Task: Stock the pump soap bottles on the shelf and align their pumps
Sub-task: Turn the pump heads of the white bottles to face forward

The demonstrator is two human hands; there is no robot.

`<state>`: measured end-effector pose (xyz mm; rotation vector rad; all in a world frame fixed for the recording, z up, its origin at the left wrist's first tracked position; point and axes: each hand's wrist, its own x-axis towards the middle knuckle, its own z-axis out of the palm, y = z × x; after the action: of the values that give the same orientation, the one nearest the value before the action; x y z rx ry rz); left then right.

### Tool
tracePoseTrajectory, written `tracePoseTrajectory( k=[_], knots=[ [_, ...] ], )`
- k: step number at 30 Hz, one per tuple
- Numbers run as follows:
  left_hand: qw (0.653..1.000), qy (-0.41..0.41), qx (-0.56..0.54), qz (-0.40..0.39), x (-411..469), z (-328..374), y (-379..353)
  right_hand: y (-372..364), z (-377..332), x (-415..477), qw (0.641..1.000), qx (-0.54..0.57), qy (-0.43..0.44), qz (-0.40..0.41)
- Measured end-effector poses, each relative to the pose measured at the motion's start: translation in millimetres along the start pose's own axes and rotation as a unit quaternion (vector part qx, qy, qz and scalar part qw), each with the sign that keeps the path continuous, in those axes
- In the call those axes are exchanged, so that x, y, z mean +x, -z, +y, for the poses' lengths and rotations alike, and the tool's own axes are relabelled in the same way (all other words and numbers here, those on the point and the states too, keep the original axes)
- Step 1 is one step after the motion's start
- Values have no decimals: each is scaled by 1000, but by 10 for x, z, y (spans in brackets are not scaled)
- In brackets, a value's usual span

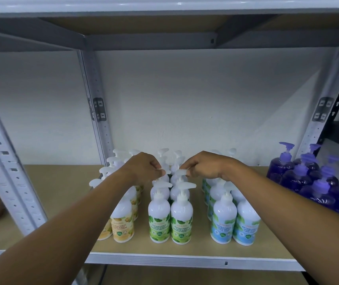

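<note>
Head view: both my hands pinch pump heads among the green-labelled bottles (170, 221) on the shelf (164, 259).

My left hand (144, 167) and right hand (203, 168) reach over the front bottles to a pair farther back in the two green-labelled rows. My left fingers (156, 166) are curled on the left pump head (163, 172) and my right fingers (187, 167) on the right pump head (179, 172) just beside it, so the hands nearly meet. These rows stand upright mid-shelf, running front to back, between yellow-labelled bottles (123, 223) on the left and blue-labelled bottles (234, 227) on the right. Purple bottles (312, 182) cluster at the shelf's far right, well apart from both hands.
</note>
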<state>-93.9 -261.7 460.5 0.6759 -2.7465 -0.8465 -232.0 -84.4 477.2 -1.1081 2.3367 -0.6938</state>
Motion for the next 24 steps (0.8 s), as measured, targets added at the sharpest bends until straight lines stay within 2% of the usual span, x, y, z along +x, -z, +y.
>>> tracePoseTrajectory(
  k=[6, 9, 11, 13, 18, 24],
  knots=[
    [1000, 3, -7, -10, 19, 1, 30, 51, -10, -19, 1000, 23, -2, -3],
    [998, 29, -49, 9, 86, -21, 96, 88, 46, 61, 995, 62, 10, 75],
    [996, 48, -55, 50, 149, -31, 134, 79, 95, 154, 990, 1, 8, 141],
    [995, 57, -60, 63, 214, -30, 136, 44, 104, 208, 982, -89, -11, 164],
    [997, 56, -28, 41, 386, -22, 59, -4, 80, 316, 976, -169, -20, 134],
    [999, 48, -4, 25, 511, -3, -28, -32, 94, 430, 977, -179, -30, 112]
  ],
)
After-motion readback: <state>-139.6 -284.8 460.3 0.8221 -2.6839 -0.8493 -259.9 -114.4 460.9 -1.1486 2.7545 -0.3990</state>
